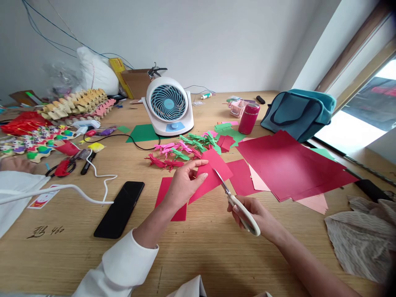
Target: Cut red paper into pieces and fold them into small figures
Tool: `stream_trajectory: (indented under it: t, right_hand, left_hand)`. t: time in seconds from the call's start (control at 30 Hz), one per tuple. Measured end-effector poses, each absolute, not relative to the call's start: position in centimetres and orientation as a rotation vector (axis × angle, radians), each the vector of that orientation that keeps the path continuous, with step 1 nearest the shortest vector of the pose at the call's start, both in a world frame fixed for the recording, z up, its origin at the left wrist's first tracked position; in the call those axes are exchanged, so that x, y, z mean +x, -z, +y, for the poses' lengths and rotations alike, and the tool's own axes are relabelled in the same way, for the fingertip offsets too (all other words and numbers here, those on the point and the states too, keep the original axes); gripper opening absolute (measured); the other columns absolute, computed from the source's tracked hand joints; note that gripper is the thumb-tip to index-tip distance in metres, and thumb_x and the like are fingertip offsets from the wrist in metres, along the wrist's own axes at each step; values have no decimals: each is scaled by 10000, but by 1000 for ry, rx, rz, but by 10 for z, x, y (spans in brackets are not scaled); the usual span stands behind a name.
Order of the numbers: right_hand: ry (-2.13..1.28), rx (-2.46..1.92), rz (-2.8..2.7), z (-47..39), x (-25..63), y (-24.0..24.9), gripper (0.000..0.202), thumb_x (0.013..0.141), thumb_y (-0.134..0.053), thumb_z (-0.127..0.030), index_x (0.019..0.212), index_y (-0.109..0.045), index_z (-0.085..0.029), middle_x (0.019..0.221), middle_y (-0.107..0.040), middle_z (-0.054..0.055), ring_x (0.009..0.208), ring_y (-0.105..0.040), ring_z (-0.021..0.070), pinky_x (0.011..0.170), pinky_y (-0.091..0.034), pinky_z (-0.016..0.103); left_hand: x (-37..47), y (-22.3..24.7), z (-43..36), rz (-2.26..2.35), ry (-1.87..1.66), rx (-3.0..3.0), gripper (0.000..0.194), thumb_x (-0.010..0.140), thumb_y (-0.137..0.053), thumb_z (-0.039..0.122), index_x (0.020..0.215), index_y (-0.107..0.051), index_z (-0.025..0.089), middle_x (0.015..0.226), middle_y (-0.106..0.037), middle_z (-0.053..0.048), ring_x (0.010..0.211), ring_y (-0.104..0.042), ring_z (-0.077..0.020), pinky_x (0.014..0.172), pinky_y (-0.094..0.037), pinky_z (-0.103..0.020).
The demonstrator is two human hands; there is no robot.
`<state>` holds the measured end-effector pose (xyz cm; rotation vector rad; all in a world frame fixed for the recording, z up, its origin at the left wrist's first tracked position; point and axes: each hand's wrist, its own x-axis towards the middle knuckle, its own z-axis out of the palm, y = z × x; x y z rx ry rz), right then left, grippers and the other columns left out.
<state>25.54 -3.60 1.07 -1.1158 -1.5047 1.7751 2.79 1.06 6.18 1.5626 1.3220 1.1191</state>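
Between the thumb and fingers of my left hand [185, 183] is a red paper piece [213, 163], held above the table. My right hand [252, 214] grips scissors [244, 214] with white handles, and their blades lie against the paper's right part. Whether the blades have cut into it, I cannot tell. Another red paper sheet [176, 206] lies partly under my left wrist. Just beyond my hands is a pile of cut paper shapes [198, 142] in green, pink and red. Large red sheets [287, 165] are stacked to the right.
A black phone [119, 210] lies left of my left arm, near a white cable [105, 177]. Behind the pile stand a white fan [168, 105] and a red flask [249, 118]. A blue bag [298, 113] is at the right; another person's hand [18, 165] rests at far left.
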Motion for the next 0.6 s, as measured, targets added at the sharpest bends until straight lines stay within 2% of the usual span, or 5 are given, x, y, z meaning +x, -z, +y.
stream_trajectory:
  t: [0.07,0.27,0.6]
  right_hand:
    - [-1775,-1120,-1498,-36,255,-11,491,818,-604,-644,871,-586,-156,590,-528,-26,482,-475,99,454,-342,226]
    - [-1764,-1124,-1484,-36,254,-13,481,812,-614,-637,848,-584,-158,583,-511,-28,478,-458,95,453,-336,227]
    - [-1717,-1128,-1510,-37,253,-11,442,825,-613,-614,802,-561,-176,519,-475,-49,442,-400,89,442,-346,230]
  left_hand:
    - [30,-63,9,1322,-1121,1564,378,784,-667,247,1158,-684,193,624,-494,40,562,-432,-96,540,-360,-209]
    - [33,-63,8,1310,-1118,1564,394,781,-667,254,1169,-678,185,708,-604,2,589,-492,-110,557,-393,-223]
    - [32,-62,8,1288,-1124,1536,355,776,-675,261,1124,-675,189,655,-555,27,559,-467,-97,533,-374,-210]
